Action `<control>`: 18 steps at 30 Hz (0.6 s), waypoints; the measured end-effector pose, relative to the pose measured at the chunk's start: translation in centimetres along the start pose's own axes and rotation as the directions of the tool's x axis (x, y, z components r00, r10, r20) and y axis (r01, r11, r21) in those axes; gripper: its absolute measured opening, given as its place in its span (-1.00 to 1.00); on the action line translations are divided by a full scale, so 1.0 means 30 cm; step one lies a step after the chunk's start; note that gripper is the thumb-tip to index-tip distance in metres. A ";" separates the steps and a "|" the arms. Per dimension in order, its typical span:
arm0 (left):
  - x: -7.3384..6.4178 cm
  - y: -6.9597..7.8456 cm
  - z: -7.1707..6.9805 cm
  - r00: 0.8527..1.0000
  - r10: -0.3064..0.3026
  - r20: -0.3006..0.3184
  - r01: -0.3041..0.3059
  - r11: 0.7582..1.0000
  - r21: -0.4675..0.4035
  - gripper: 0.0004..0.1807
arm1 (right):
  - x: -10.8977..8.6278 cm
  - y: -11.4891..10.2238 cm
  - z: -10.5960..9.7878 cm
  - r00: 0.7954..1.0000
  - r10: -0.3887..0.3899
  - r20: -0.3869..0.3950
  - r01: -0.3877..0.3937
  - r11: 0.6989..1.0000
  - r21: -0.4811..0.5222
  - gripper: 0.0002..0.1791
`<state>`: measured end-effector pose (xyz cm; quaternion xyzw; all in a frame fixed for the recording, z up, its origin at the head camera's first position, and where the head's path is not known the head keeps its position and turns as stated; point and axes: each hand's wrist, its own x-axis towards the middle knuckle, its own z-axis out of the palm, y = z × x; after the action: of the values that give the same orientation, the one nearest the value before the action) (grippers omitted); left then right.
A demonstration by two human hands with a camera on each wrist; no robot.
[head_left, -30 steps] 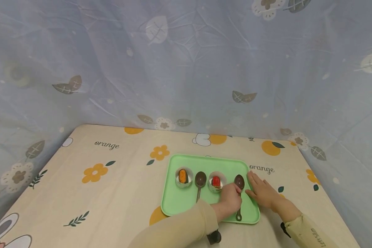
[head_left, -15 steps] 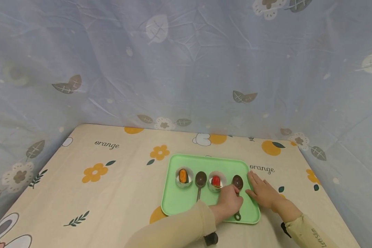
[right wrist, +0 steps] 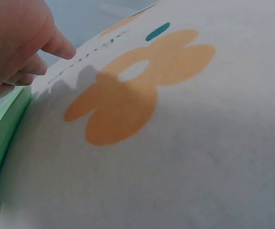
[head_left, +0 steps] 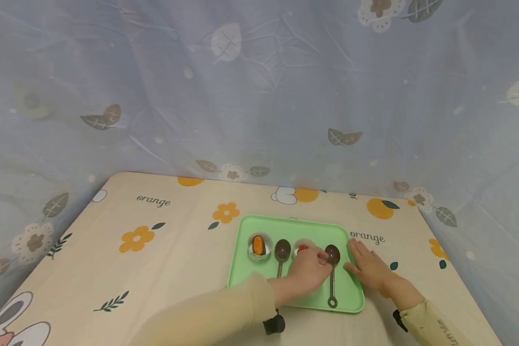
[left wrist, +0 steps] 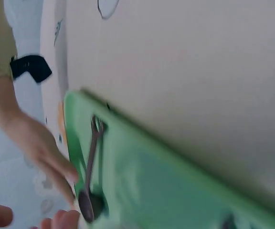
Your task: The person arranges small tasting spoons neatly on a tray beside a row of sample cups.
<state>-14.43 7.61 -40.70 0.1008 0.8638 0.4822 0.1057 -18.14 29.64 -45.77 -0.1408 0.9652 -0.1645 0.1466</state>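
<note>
A brown spoon lies on the right part of a green tray, its bowl pointing away from me. My left hand hovers just left of it, fingertips by the spoon's bowl. In the left wrist view a gap shows between the fingers and the other digit, and the spoon lies beyond them. Behind my left hand, a small pale cup with a red-topped piece is partly hidden. My right hand rests with straight fingers along the tray's right edge.
Left on the tray stand another pale cup with an orange-topped, sushi-like piece and a second brown spoon, its handle partly covered by my left arm. A patterned cloth covers the table; a blue-grey curtain hangs behind.
My left hand has let go of the right spoon and moved slightly left and away from me, over the red-topped piece's cup. The right hand has stayed at the tray's edge.
</note>
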 end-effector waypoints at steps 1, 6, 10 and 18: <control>0.004 -0.004 -0.018 1.000 0.015 -0.011 -0.015 1.000 0.013 -0.78 | 0.001 0.000 -0.001 1.000 -0.010 -0.021 0.010 1.000 -0.013 -0.22; 0.035 -0.045 -0.101 0.993 0.097 -0.073 -0.091 0.992 0.086 -0.74 | 0.006 -0.002 0.000 0.992 -0.041 -0.122 0.029 0.994 -0.104 -0.17; 0.047 -0.082 -0.172 0.983 0.145 -0.110 -0.127 0.979 0.159 -0.67 | 0.011 -0.002 -0.001 0.990 -0.008 -0.139 -0.004 0.996 -0.089 -0.10; 0.063 -0.171 -0.300 0.910 0.401 -0.107 -0.344 0.873 0.345 -0.59 | 0.015 -0.012 -0.019 0.983 0.001 -0.185 -0.015 0.997 -0.072 -0.08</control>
<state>-19.13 -1.80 -40.62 0.2389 0.9001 0.3548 -0.0835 -18.65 29.31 -45.24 -0.1263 0.9805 -0.1410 0.0519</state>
